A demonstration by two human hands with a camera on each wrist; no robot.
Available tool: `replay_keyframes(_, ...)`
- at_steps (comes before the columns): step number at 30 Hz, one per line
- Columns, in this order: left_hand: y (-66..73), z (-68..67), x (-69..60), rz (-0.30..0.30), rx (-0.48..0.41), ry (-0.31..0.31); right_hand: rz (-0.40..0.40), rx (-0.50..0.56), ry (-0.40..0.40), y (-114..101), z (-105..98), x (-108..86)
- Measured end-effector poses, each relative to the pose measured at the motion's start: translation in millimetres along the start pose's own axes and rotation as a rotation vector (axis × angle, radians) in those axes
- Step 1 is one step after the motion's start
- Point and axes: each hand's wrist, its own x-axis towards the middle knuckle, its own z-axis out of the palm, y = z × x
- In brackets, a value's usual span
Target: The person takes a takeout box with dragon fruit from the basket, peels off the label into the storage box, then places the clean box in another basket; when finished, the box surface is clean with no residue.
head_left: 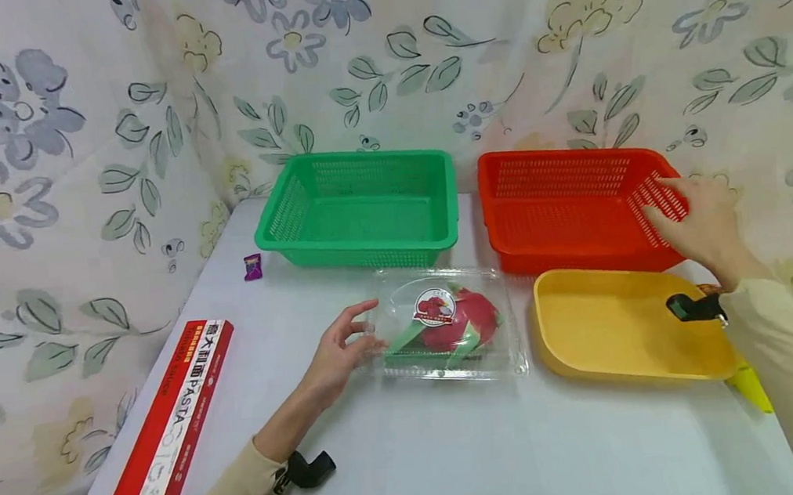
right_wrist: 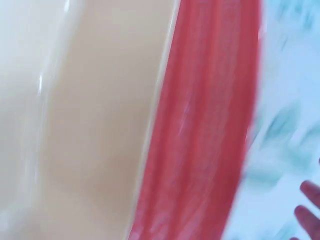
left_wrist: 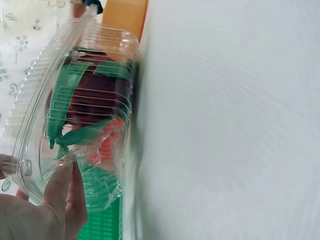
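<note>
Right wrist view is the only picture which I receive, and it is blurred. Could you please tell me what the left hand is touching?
Observer: The left hand touches a clear plastic box at its left edge.
Operator: Thank you. And what is inside this box, please?
Observer: A red and green fruit-like item lies in it.
Operator: I see only a red basket. Does another basket stand near it?
Observer: Yes, a green basket stands to the left of the red basket.
</note>
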Motion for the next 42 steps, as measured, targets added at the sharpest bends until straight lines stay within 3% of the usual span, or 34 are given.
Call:
replay_keyframes(2,-1.4,-0.4,1.6,-0.017,0.009,-0.001,-0.075,0.024,0.028,-24,8,-9.8)
replay_keyframes(7,1.0,-0.5,2.8,-0.019,0.043,0.014,-0.226,0.108,-0.011,-79,33,-27.7)
replay_keyframes(18,-0.3,-1.8,4.3,-0.036,0.084,0.002,-0.364,0.246,-0.209,-151,69,-60.1)
replay_keyframes(22,-0.8,-4.5,4.6,-0.031,0.093,-0.007,-0.393,0.259,-0.28,-165,79,-66.3)
replay_keyframes(27,-0.7,-4.9,2.8,-0.013,0.115,-0.002,-0.372,0.254,-0.363,-174,91,-69.9)
replay_keyframes(32,0.0,-6.7,0.5,0.05,0.186,0.07,-0.377,0.194,-0.398,-181,100,-71.0)
replay_keyframes(35,2.0,-9.1,2.2,0.128,0.279,0.105,-0.381,0.168,-0.394,-182,102,-71.0)
replay_keyframes(42,6.6,-15.1,23.6,0.29,0.531,0.009,-0.393,0.164,-0.384,-181,99,-69.8)
